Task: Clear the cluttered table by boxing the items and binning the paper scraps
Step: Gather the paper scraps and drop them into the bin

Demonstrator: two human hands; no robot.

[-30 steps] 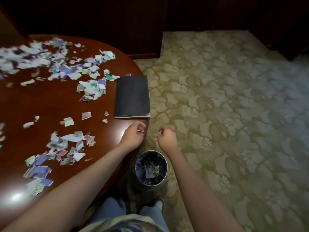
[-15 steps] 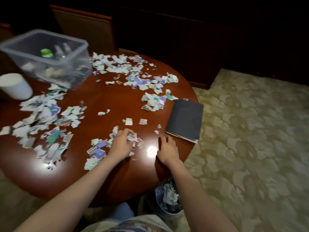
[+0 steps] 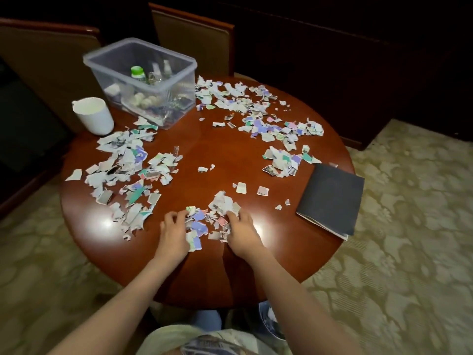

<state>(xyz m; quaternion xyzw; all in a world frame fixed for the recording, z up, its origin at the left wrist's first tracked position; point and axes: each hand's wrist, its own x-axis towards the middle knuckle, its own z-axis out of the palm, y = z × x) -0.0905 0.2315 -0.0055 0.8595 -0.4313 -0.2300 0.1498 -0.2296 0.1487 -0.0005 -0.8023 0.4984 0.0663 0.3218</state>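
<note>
bin (image 3: 271,320): mostly hidden under the table (image 3: 204,283) edge and the right forearm; only a sliver with crumpled paper shows
clear box (image 3: 143,80) contents: blurred behind the ribbed wall; only a green cap reads clearly
left hand (image 3: 174,231) fingertips: buried in the scrap pile (image 3: 207,221)
forearms: cut off by the bottom edge

Single head-worn wide-angle view, looking forward and steeply down, close over round table (image 3: 204,139), chairs beyond
</note>
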